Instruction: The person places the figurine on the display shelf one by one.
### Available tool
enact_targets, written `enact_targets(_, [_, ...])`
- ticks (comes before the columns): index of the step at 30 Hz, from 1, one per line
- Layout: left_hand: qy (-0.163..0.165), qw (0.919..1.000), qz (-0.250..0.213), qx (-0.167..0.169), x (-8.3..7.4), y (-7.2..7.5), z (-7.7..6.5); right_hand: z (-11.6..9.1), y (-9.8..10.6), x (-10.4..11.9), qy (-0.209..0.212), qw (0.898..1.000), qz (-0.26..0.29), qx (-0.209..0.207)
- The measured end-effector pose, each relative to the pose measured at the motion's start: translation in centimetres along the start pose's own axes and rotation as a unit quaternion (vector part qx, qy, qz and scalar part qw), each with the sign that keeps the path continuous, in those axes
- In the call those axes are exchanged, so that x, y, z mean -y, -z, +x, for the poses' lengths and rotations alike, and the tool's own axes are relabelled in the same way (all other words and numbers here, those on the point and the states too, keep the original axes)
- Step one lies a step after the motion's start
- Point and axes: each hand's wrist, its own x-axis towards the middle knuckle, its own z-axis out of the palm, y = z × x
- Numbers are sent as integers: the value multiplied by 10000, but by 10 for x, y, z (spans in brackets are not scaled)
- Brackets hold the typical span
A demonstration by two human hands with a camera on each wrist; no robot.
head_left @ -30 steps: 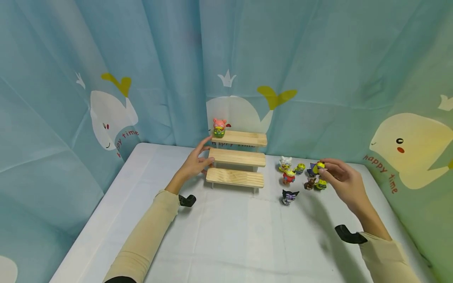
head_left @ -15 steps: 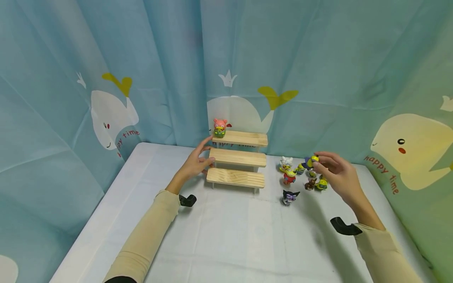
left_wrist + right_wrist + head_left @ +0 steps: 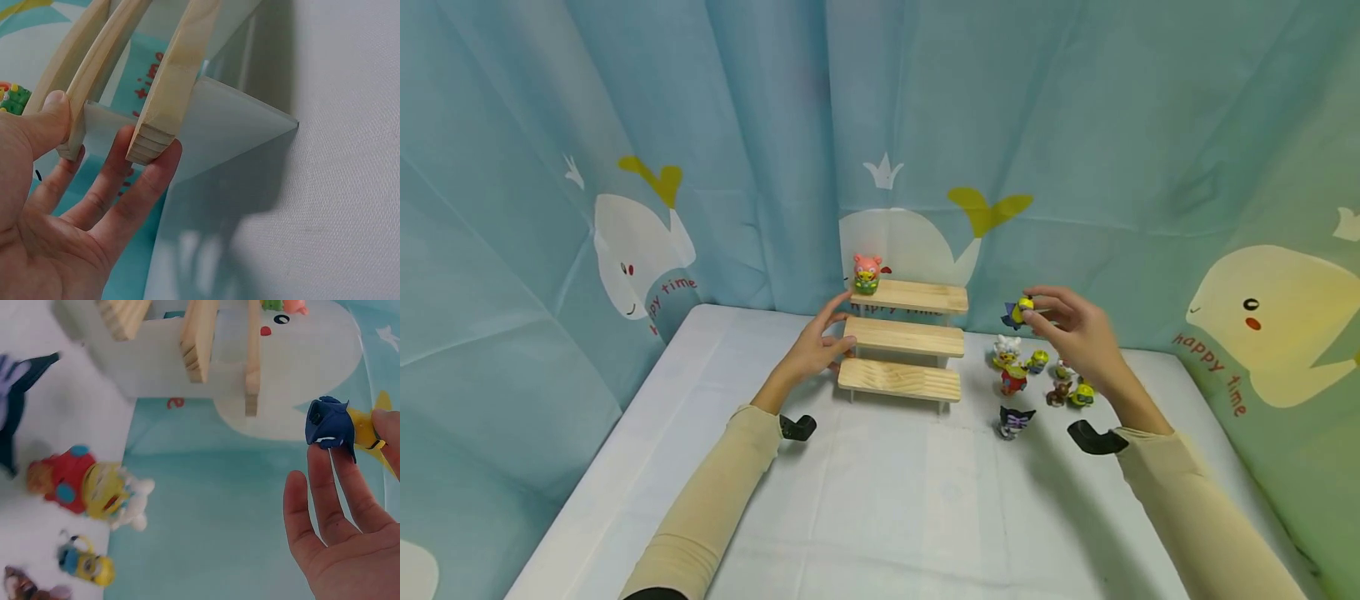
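Note:
At the left end of a three-tier wooden display stand (image 3: 906,335), my left hand (image 3: 808,346) grips the boards; in the left wrist view its thumb (image 3: 53,119) lies against the middle board (image 3: 103,62) and its fingertips touch the board ends. My right hand (image 3: 1075,329) pinches a small yellow figurine with a dark blue cape (image 3: 1019,312), raised right of the stand. The right wrist view shows the blue part (image 3: 330,423) pointing away from the thumb. A pink-hooded figurine (image 3: 867,273) stands on the top tier's left end.
Right of the stand are a white-hooded figurine (image 3: 1007,348), a red-clothed one (image 3: 1013,380), a yellow-and-blue one (image 3: 1038,361), a brown one (image 3: 1059,393), a yellow one with goggles (image 3: 1082,394) and a black-and-purple one (image 3: 1015,421). A blue whale-print curtain (image 3: 760,208) surrounds the white table (image 3: 880,500).
My right hand has lifted the caped figurine from the cluster and carried it left and up towards the stand. My left hand has stayed at the stand's left end.

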Motion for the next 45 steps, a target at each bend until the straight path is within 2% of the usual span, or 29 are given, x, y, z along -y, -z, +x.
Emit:
enact_targets(10, [-47, 10000, 28, 20, 0, -1, 0, 36, -27, 18, 335, 9990, 103, 260])
enact_targets(18, [-28, 10000, 25, 32, 1, 0, -1, 61, -53, 23, 444, 9976, 278, 449])
enact_targets(25, [68, 9999, -103, 102, -10, -1, -3, 82, -78, 26, 606, 9950, 499, 610])
enact_targets(29, [94, 9998, -140, 111, -12, -1, -4, 90, -91, 28, 582, 9953, 440, 635])
enact_targets(38, [-54, 9997, -143, 166, 4, 4, 0, 103, -124, 31, 412, 9970, 316, 568])
enact_targets(45, [18, 9997, -194, 177, 5, 4, 0, 108, -139, 30, 520, 9969, 280, 529])
